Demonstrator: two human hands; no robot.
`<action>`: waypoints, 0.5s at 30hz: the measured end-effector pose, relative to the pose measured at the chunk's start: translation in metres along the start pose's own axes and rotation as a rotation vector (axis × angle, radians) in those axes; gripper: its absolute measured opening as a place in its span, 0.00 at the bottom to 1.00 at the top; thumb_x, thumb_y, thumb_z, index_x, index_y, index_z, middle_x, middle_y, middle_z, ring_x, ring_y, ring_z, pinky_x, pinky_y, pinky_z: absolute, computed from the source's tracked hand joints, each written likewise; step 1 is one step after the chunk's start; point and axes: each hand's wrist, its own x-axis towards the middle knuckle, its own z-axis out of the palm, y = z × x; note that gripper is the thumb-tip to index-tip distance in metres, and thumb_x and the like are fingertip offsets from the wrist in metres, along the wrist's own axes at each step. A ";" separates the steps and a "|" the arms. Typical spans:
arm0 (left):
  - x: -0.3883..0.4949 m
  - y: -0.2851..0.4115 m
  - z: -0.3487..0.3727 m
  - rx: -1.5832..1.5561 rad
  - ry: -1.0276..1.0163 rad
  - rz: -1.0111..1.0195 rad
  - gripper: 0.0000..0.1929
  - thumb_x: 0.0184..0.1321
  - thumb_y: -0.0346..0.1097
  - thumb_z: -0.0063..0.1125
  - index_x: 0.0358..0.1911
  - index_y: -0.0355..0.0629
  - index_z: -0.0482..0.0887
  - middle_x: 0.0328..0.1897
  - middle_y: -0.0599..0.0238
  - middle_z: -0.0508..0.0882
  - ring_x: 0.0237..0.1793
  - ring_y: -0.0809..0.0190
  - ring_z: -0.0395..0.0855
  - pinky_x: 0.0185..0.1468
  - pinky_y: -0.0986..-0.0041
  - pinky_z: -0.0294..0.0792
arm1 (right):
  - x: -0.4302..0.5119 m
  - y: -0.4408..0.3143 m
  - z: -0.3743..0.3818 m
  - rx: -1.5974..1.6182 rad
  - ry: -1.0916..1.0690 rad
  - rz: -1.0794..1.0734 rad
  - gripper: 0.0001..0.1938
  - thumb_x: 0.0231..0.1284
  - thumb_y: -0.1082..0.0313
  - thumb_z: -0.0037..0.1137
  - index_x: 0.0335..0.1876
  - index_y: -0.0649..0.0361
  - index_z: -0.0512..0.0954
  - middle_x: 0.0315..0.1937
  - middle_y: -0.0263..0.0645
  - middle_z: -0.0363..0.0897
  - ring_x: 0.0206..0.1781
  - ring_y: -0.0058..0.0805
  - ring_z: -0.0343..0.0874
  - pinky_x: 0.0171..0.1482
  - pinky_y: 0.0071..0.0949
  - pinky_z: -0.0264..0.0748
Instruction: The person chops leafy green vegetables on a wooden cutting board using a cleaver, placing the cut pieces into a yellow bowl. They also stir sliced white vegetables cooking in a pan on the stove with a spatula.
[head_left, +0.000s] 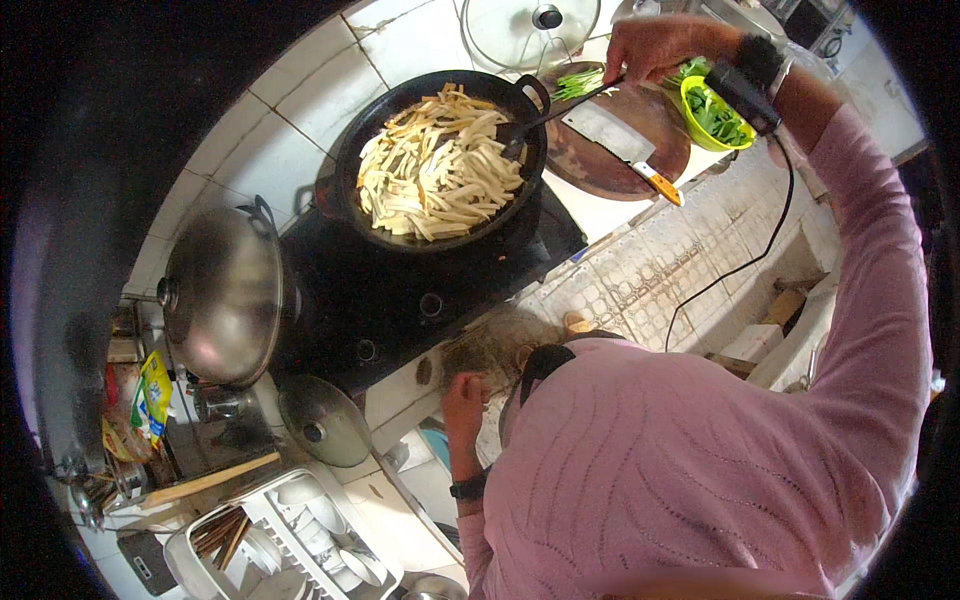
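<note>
My right hand (660, 49) grips the handle of a black spatula (574, 103) above a round wooden chopping board (570, 166). The spatula's head rests among pale sliced strips of food (435, 169) in a black two-handled wok (390, 240). On the board lie a cleaver (611, 131) with a wooden handle and a small pile of cut green stalks (577, 84). Beside the board, a yellow-green bowl (694, 127) contains leafy greens (712, 116). My left hand (463, 405) hangs low by my body, near the stove's front edge, fingers curled; whether it holds anything is unclear.
The wok stands on a black stove (397, 300). A large metal lid or pan (225, 300) leans at its left, with a glass lid (326, 427) below. Another glass lid (495, 37) stands behind the board. A white dish rack (375, 517) with bowls and chopsticks is at lower left.
</note>
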 end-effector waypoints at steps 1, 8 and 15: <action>0.000 0.001 0.003 -0.018 0.010 -0.021 0.10 0.73 0.36 0.48 0.47 0.42 0.82 0.33 0.62 0.87 0.29 0.68 0.83 0.31 0.76 0.75 | 0.012 0.007 0.012 0.017 0.019 -0.017 0.18 0.52 0.71 0.60 0.50 0.59 0.85 0.21 0.35 0.81 0.21 0.22 0.79 0.23 0.26 0.73; -0.010 0.024 0.030 0.024 0.044 -0.043 0.10 0.72 0.36 0.50 0.49 0.42 0.81 0.32 0.63 0.87 0.29 0.69 0.83 0.32 0.75 0.76 | 0.088 0.020 0.131 0.210 0.479 -0.511 0.18 0.52 0.70 0.62 0.51 0.62 0.84 0.35 0.44 0.87 0.33 0.37 0.85 0.41 0.32 0.81; -0.017 0.043 0.053 -0.006 0.093 -0.141 0.10 0.73 0.36 0.49 0.47 0.41 0.82 0.31 0.63 0.86 0.29 0.69 0.82 0.32 0.76 0.75 | 0.046 0.011 0.162 0.390 0.497 -0.373 0.17 0.55 0.73 0.61 0.53 0.56 0.84 0.44 0.50 0.85 0.43 0.45 0.86 0.48 0.34 0.80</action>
